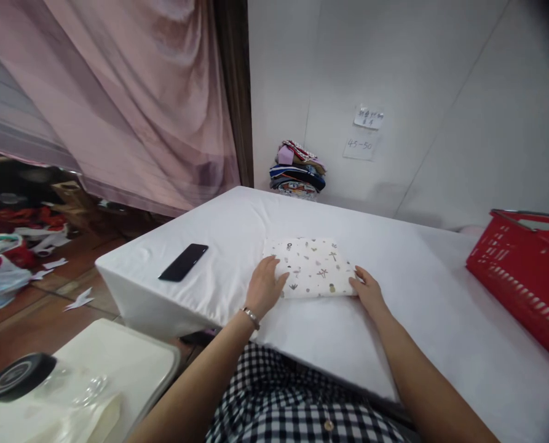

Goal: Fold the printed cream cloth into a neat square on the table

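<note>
A folded white cloth (313,266) printed with small palm trees, pineapples and other motifs lies flat on the white-covered table (422,277) in front of me. My left hand (265,288), with a metal band on the wrist, rests on the cloth's left edge, its thumb apart from the fingers. At the opposite edge, my right hand (367,289) has thumb and fingers closed around the near right corner. The undersides of the fingers are hidden on both sides.
A black phone (184,262) lies on the table to the left. Folded clothes (297,171) are stacked by the wall at the back. A red plastic basket (523,271) stands at the right. On the near left, a white stool (131,351) holds a clear, black-lidded container (20,376).
</note>
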The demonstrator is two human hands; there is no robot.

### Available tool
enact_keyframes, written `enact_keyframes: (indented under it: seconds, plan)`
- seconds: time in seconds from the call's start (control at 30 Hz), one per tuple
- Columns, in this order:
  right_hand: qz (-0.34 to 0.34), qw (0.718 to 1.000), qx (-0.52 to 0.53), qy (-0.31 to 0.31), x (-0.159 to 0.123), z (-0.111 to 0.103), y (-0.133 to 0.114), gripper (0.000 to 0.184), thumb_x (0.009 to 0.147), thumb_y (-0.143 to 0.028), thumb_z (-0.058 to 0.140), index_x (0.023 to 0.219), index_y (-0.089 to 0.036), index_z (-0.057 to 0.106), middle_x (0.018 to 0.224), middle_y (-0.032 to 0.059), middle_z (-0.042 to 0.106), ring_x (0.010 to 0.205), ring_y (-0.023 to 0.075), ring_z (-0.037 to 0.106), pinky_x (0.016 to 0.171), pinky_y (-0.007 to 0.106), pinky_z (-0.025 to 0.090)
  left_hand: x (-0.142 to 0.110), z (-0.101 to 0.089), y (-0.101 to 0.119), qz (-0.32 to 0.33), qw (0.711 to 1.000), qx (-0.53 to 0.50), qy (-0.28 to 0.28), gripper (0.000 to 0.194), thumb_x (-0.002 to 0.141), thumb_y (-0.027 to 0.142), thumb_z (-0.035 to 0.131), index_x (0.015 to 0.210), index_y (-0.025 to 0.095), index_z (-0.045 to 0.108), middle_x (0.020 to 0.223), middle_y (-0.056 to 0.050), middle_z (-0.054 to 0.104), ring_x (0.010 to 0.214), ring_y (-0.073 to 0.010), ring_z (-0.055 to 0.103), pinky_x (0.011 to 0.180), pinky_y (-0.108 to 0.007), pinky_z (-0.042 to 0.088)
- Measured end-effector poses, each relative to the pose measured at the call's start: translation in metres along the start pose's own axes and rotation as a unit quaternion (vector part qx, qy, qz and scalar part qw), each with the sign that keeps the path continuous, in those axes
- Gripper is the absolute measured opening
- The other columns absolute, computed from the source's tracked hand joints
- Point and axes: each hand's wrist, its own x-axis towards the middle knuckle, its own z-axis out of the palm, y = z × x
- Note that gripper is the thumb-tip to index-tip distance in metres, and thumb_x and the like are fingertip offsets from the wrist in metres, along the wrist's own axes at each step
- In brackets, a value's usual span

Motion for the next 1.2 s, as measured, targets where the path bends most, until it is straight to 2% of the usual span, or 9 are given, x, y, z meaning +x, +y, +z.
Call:
enact_keyframes:
  seconds: [0.13, 0.23, 0.37, 0.6, 0.73, 0.9, 1.0, 1.1, 1.2]
  plan:
    - [-0.013, 1.000, -0.027, -0.001, -0.004, -0.001, 0.000, 0.062, 0.070, -0.039, 0.054, 0.128, -0.020, 0.042, 0.127, 0.0073, 0.049, 0.087, 0.0200, 0.059, 0.055, 0.026, 0.050, 0.011, 0.025, -0.001, 0.001, 0.993, 0.052, -0.105, 0.055, 0.082, 0.050, 0.039, 0.128, 0.020, 0.040, 0.142, -0.007, 0.030, 0.133, -0.0238, 0.018, 0.108, -0.042, 0.013]
    - [-0.059, 0.988, -0.141, -0.004, -0.007, -0.004, -0.004, 0.055, 0.075, -0.035, 0.048, 0.128, -0.021, 0.043, 0.124, 0.0054, 0.052, 0.095, 0.0209, 0.056, 0.075, 0.033, 0.049, 0.011, 0.035, -0.011, -0.008, 0.990, 0.062, -0.125, 0.060, 0.083, 0.055, 0.032, 0.131, 0.020, 0.037, 0.144, -0.006, 0.027, 0.134, -0.0234, 0.014, 0.107, -0.044, 0.013]
    - [-0.159, 0.916, -0.368, -0.017, -0.010, -0.002, -0.030, 0.050, 0.078, -0.025, 0.043, 0.128, -0.021, 0.043, 0.133, 0.0076, 0.042, 0.118, 0.0264, 0.041, 0.097, 0.039, 0.033, 0.008, 0.037, -0.016, 0.001, 0.991, 0.069, -0.111, 0.060, 0.083, 0.055, 0.029, 0.132, 0.020, 0.037, 0.144, -0.005, 0.025, 0.134, -0.0234, 0.013, 0.107, -0.044, 0.013]
    - [-0.246, 0.859, -0.419, -0.164, 0.014, 0.060, -0.085, 0.055, 0.086, -0.039, 0.032, 0.136, -0.016, 0.030, 0.146, 0.0061, 0.019, 0.132, 0.0201, 0.018, 0.104, 0.032, 0.020, 0.008, 0.036, -0.011, -0.004, 0.991, 0.077, -0.110, 0.061, 0.083, 0.054, 0.030, 0.132, 0.019, 0.036, 0.144, -0.006, 0.026, 0.134, -0.0236, 0.012, 0.107, -0.046, 0.012]
    - [-0.193, 0.829, -0.494, -0.179, 0.040, 0.081, -0.076, 0.060, 0.086, -0.048, 0.030, 0.137, -0.016, 0.027, 0.147, 0.0093, 0.013, 0.134, 0.0250, 0.008, 0.105, 0.043, 0.011, 0.006, 0.035, -0.013, -0.012, 0.990, 0.073, -0.119, 0.060, 0.083, 0.055, 0.029, 0.132, 0.021, 0.035, 0.144, -0.005, 0.025, 0.134, -0.0244, 0.011, 0.106, -0.049, 0.012]
    - [-0.144, 0.827, -0.517, -0.170, 0.055, 0.078, -0.050, 0.067, 0.085, -0.059, 0.020, 0.139, -0.019, 0.022, 0.148, 0.0083, 0.008, 0.134, 0.0256, 0.005, 0.104, 0.047, 0.007, 0.011, 0.029, -0.009, -0.017, 0.986, 0.071, -0.152, 0.060, 0.082, 0.055, 0.031, 0.131, 0.021, 0.036, 0.144, -0.006, 0.025, 0.134, -0.0251, 0.012, 0.105, -0.052, 0.011]
    - [-0.155, 0.826, -0.517, -0.163, 0.055, 0.078, -0.044, 0.068, 0.085, -0.060, 0.018, 0.139, -0.019, 0.021, 0.148, 0.0081, 0.008, 0.134, 0.0249, 0.004, 0.104, 0.047, 0.007, 0.033, 0.027, 0.003, -0.019, 0.981, 0.088, -0.173, 0.062, 0.079, 0.058, 0.035, 0.126, 0.020, 0.045, 0.141, -0.009, 0.032, 0.132, -0.0286, 0.017, 0.104, -0.055, 0.009]
    - [-0.158, 0.824, -0.521, -0.156, 0.054, 0.079, -0.043, 0.068, 0.085, -0.060, 0.018, 0.139, -0.018, 0.021, 0.148, 0.0083, 0.009, 0.134, 0.0247, 0.004, 0.104, 0.047, 0.006, 0.065, 0.032, 0.010, 0.024, 0.986, 0.099, -0.130, 0.067, 0.079, 0.061, 0.029, 0.130, 0.018, 0.040, 0.143, -0.008, 0.027, 0.134, -0.0267, 0.012, 0.106, -0.052, 0.003]
    - [-0.151, 0.824, -0.521, -0.162, 0.055, 0.079, -0.043, 0.068, 0.085, -0.060, 0.016, 0.139, -0.020, 0.020, 0.148, 0.0067, 0.008, 0.134, 0.0232, 0.004, 0.104, 0.045, 0.006, 0.089, 0.044, 0.002, -0.015, 0.977, 0.105, -0.187, 0.070, 0.080, 0.061, 0.024, 0.135, 0.018, 0.031, 0.146, -0.006, 0.019, 0.134, -0.0251, 0.009, 0.106, -0.051, 0.007]
